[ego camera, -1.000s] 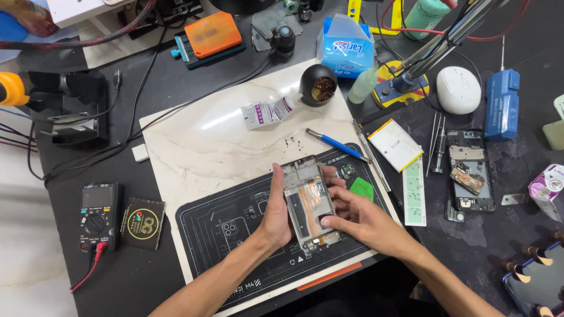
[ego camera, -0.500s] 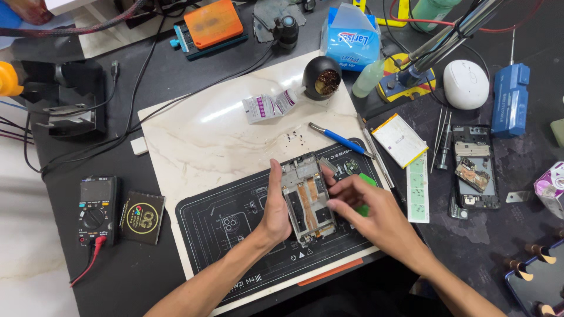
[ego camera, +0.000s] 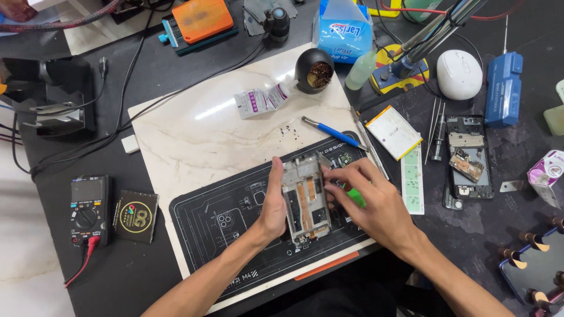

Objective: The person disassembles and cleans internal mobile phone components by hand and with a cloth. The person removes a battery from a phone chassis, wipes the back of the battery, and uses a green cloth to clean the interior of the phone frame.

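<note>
An opened phone frame with bare metal and orange flex strips lies on a black repair mat. My left hand grips its left edge, thumb along the side. My right hand rests over the frame's right edge, fingertips touching its upper right part. A small green piece shows under my right hand's fingers; whether the hand holds it I cannot tell. A blue-handled screwdriver lies just above the mat.
The mat sits on a white marble slab. A second stripped phone, tweezers, a white battery, a glue tube, a brass-wool pot, a multimeter and a blue tissue pack surround it. Tiny screws lie on the slab.
My right hand has shifted up the frame's right side, fingertips now at its upper right part. The left hand keeps its grip on the left edge.
</note>
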